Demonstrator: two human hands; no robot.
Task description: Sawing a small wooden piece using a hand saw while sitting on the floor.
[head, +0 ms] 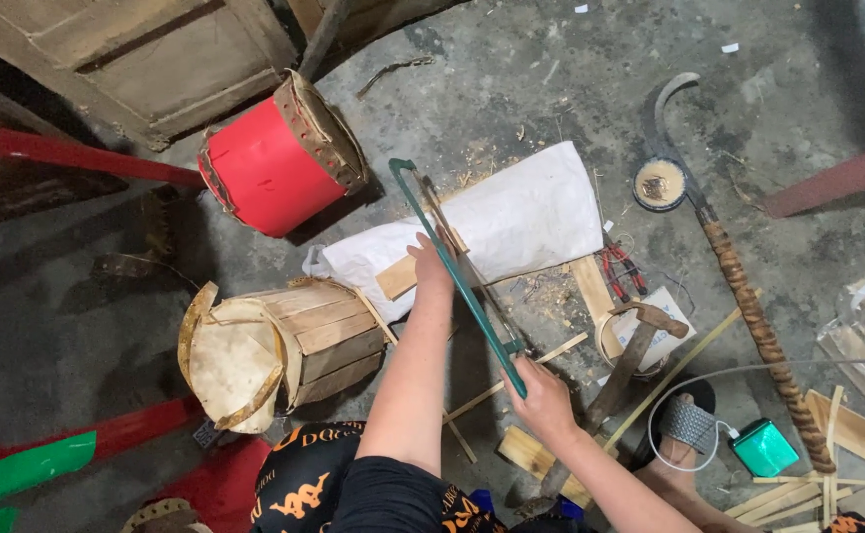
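My right hand (539,393) grips the handle end of a green-framed hacksaw (452,262), whose frame runs up and to the left. My left hand (431,268) presses down on a small flat piece of wood (397,277) lying on a white sack (526,219). The saw blade crosses the wood just beside my left fingers. Sawdust is scattered around the sack.
A red drum (265,163) lies on its side at upper left, and an unpainted wooden drum (284,345) at left. A curved sickle with a wrapped handle (739,281), a hammer (615,380), red pliers (620,271), a small round tin (660,184), a green device (765,446) and wood strips lie to the right.
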